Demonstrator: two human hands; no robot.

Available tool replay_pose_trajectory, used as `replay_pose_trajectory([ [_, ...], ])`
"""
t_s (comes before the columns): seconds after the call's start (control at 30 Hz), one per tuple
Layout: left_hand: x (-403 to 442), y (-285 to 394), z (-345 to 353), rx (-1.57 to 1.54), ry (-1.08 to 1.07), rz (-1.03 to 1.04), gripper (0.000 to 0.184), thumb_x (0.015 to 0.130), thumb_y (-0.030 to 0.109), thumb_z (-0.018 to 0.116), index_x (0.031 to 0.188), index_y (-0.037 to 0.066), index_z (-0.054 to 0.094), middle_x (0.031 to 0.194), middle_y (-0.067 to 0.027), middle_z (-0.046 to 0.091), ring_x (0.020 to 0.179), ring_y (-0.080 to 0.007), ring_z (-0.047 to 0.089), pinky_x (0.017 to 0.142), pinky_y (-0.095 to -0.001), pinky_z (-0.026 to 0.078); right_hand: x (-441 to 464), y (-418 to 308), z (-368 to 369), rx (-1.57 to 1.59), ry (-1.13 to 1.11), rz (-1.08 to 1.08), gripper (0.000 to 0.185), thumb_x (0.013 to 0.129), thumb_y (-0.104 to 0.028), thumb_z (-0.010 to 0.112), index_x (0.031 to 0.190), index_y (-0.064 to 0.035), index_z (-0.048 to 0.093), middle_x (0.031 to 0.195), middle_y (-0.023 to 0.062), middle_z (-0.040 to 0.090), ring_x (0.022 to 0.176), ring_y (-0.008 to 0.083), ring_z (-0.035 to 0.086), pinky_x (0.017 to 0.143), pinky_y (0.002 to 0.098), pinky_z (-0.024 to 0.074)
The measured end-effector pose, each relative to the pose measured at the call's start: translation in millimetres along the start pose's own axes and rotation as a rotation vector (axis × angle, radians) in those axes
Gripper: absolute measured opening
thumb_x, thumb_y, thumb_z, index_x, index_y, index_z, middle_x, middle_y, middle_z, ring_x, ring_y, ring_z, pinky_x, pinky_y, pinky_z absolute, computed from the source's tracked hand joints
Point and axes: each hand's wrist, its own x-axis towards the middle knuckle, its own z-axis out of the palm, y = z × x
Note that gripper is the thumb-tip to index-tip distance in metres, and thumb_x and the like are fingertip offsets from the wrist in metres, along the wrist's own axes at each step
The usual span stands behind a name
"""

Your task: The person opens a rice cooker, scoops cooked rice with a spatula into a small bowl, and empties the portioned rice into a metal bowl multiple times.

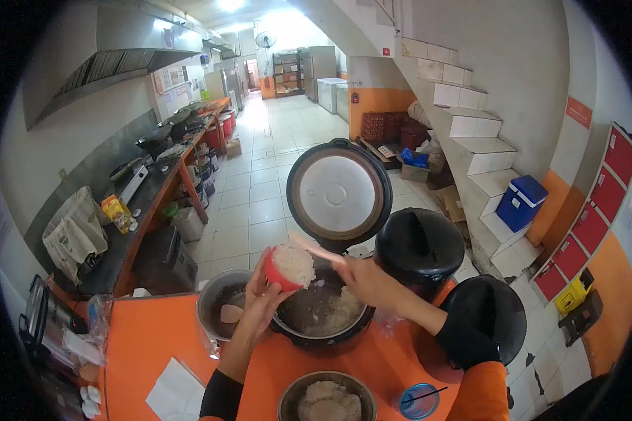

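Tilted in my left hand (260, 305) is a small red bowl (279, 279) packed with white rice (295, 265). My right hand (365, 282) grips a pale rice paddle (319, 251), its blade close to the bowl's upper edge. Both hands are above an open black rice cooker (323, 342), which has some rice (344, 309) along its right inner side. Behind them the round lid (337, 189) of the cooker stands raised.
A metal pot (205, 309) with a paddle-like utensil inside sits left of the cooker. Nearest me on the orange table (137, 330) are a metal bowl (284, 403) of rice, a blue-tinted glass (420, 401) and white paper (175, 393). Black lidded cookers (420, 245) stand at right.
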Motion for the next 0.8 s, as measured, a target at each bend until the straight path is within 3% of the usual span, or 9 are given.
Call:
replay_pose_trajectory([
  [0.1,-2,1,3,0.003,-0.049,0.044,0.077,0.080,0.013,0.069,0.142,0.009,0.026,0.144,-0.0084,0.029,0.127,-0.0253,0.040,0.092,-0.0406,0.049,-5,3,21,0.069,-0.117,0.019,0.034,0.096,-0.024,0.040,0.087,0.0053,0.054,0.074,0.0282,0.059,0.073,0.0457,0.059,0.061,0.0520,0.0451],
  [0.13,-3,2,5,0.070,-0.034,0.049,0.080,0.078,0.011,0.071,0.142,0.009,0.025,0.144,-0.0083,0.029,0.127,-0.0248,0.039,0.095,-0.0412,0.047,-13,8,47,0.038,-0.060,0.143,0.035,0.095,-0.025,0.040,0.087,0.0064,0.054,0.076,0.0301,0.059,0.077,0.0457,0.059,0.064,0.0526,0.0453],
  [0.27,-2,-11,-8,0.282,0.023,0.102,0.087,0.071,0.005,0.076,0.142,0.008,0.027,0.143,-0.0078,0.030,0.126,-0.0242,0.039,0.101,-0.0405,0.042,-26,1,68,0.149,-0.001,0.085,0.036,0.095,-0.025,0.040,0.086,0.0071,0.054,0.075,0.0313,0.058,0.079,0.0460,0.059,0.066,0.0532,0.0452],
  [0.37,-6,-15,-11,0.286,0.055,0.168,0.081,0.071,-0.001,0.074,0.138,0.005,0.031,0.140,-0.0091,0.033,0.125,-0.0246,0.040,0.102,-0.0389,0.041,-20,1,51,0.168,-0.094,0.064,0.036,0.095,-0.024,0.039,0.089,0.0083,0.054,0.073,0.0310,0.058,0.074,0.0464,0.059,0.064,0.0519,0.0449],
  [0.5,-1,-20,-22,0.278,0.112,0.345,0.075,0.069,-0.007,0.073,0.131,0.008,0.035,0.137,-0.0109,0.034,0.126,-0.0251,0.038,0.102,-0.0379,0.041,-13,7,35,0.183,-0.018,0.037,0.036,0.095,-0.025,0.039,0.091,0.0074,0.054,0.073,0.0299,0.058,0.071,0.0467,0.059,0.061,0.0513,0.0442],
  [0.57,4,-24,-19,0.511,0.003,0.606,0.074,0.066,-0.011,0.073,0.125,0.012,0.034,0.138,-0.0127,0.029,0.128,-0.0267,0.034,0.101,-0.0382,0.043,-26,-5,43,0.189,-0.110,0.079,0.035,0.096,-0.025,0.039,0.092,0.0067,0.054,0.074,0.0293,0.059,0.071,0.0466,0.058,0.061,0.0511,0.0435],
  [0.6,3,-25,-16,0.508,0.002,0.606,0.074,0.066,-0.011,0.073,0.125,0.012,0.034,0.138,-0.0127,0.029,0.128,-0.0267,0.034,0.101,-0.0382,0.043,-33,-6,58,0.196,0.009,0.000,0.036,0.096,-0.025,0.039,0.092,0.0075,0.053,0.076,0.0304,0.058,0.072,0.0473,0.058,0.062,0.0511,0.0435],
  [0.67,1,-24,-12,0.672,-0.104,0.720,0.075,0.065,-0.011,0.074,0.122,0.015,0.032,0.137,-0.0132,0.023,0.129,-0.0291,0.031,0.099,-0.0413,0.044,-38,-12,69,0.195,0.003,0.054,0.036,0.096,-0.025,0.039,0.092,0.0078,0.052,0.077,0.0311,0.058,0.073,0.0477,0.058,0.063,0.0511,0.0435],
  [0.8,-4,-25,-14,0.711,-0.129,0.664,0.073,0.066,-0.010,0.073,0.122,0.014,0.032,0.135,-0.0129,0.021,0.129,-0.0304,0.030,0.098,-0.0437,0.045,-39,-13,80,0.303,-0.010,0.061,0.035,0.095,-0.025,0.040,0.092,0.0083,0.050,0.077,0.0319,0.058,0.075,0.0487,0.057,0.064,0.0513,0.0436],
])
